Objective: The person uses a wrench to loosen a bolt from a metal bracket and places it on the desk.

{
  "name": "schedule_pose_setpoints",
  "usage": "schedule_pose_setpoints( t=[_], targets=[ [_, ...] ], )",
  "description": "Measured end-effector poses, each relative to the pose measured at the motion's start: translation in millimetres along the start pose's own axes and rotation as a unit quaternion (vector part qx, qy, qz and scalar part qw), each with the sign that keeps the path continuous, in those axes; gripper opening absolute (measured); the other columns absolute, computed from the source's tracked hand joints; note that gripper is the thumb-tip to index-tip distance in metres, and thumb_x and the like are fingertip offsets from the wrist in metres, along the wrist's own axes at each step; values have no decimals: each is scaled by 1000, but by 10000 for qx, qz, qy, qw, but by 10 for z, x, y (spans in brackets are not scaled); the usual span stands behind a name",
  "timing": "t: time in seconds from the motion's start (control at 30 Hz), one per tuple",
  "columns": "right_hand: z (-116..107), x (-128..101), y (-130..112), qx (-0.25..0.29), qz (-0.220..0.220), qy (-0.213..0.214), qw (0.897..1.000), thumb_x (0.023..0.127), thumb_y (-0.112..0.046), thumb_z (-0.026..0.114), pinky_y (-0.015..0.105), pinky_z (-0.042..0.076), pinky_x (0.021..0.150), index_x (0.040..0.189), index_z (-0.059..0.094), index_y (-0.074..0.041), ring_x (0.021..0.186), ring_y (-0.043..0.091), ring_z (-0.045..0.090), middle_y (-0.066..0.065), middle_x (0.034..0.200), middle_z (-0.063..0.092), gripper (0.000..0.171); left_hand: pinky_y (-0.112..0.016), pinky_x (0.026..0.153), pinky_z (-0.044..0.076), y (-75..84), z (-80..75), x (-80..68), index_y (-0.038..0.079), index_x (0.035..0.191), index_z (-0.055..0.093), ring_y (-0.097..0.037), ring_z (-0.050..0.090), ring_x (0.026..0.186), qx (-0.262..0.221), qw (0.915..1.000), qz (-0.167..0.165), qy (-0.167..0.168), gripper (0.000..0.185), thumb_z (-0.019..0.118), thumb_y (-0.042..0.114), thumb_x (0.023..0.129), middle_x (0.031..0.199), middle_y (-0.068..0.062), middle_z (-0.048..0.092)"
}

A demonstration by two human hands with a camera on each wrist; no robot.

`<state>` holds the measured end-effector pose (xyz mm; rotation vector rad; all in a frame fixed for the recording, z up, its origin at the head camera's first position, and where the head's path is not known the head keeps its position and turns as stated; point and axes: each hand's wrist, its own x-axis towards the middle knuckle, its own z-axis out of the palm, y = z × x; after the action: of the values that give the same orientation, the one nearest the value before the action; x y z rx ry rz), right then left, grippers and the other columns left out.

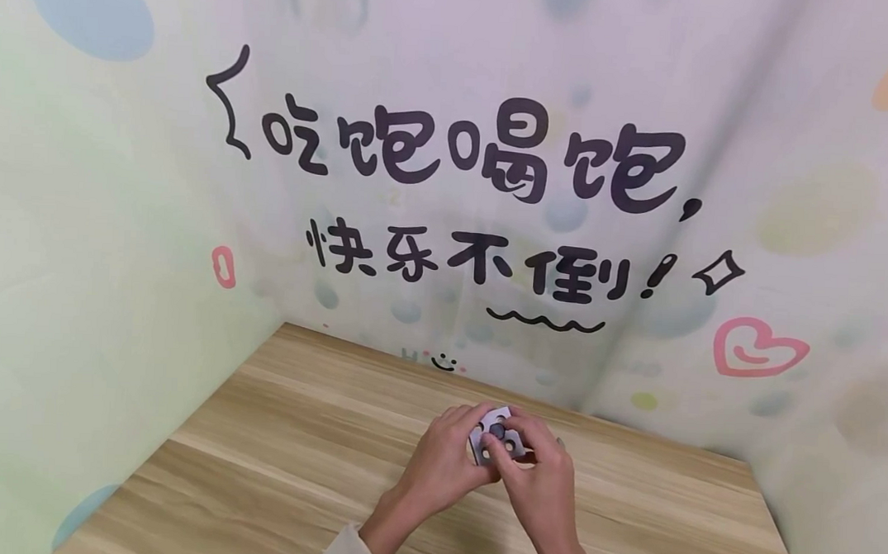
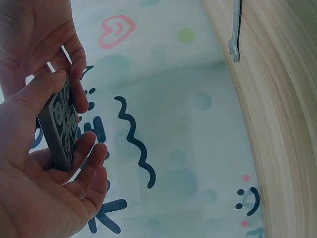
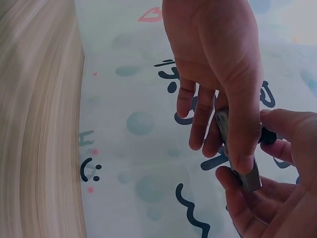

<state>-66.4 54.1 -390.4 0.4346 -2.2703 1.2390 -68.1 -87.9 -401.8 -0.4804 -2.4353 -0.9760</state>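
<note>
1. The left hand [image 1: 447,459] grips a small grey plate [image 1: 498,438] with round holes: in the left wrist view the thumb [image 2: 37,94] lies along the plate's upper edge and the curled fingers [image 2: 86,153] support it from below.
2. The grey plate [image 2: 62,130] is held on edge between both hands, above the near middle of the wooden table [image 1: 272,460], not touching it.
3. The right hand [image 1: 539,479] grasps the same plate from the other side. In the right wrist view its thumb [image 3: 242,139] presses one face of the plate [image 3: 247,176] and its fingers [image 3: 200,119] curl behind it.
4. A small dark knob [image 3: 267,135] shows at the plate's far face, against the left hand's fingers.
5. Behind the hands stands a pale backdrop [image 1: 448,186] with black lettering, a pink heart [image 1: 757,347] at the right and a small smiley face [image 1: 444,361] near the table's back edge.
6. In the left wrist view a flat metal wrench [image 2: 235,29] lies on the table, well apart from the hands.
</note>
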Motion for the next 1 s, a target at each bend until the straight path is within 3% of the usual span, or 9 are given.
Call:
schedule_pose_setpoints(
  t=[0.53,0.8,1.0],
  targets=[
    [-19,2,12,-48,-466,-106,9988,78,-5,81,28,56,57,102,77,-9,90,24,69,11,116,71,24,-32,86,50,1,-7,-9,16,125,63,-14,62,98,117,9998,104,109,62,85,33,69,108,2,70],
    [-27,-8,-13,-83,-283,-316,9991,80,-6,80,26,56,59,105,77,-11,95,23,69,11,120,69,25,-33,88,50,-8,-18,-15,15,127,63,-15,62,100,62,10000,17,24,64,86,33,70,111,1,69],
    [-8,-10,-1,-205,-496,-266,9982,80,-8,81,28,56,58,107,77,-11,93,24,70,12,120,68,27,-34,87,50,-5,-28,-13,15,126,63,-17,63,99,55,10000,15,18,63,86,33,71,110,1,69]
  ],
)
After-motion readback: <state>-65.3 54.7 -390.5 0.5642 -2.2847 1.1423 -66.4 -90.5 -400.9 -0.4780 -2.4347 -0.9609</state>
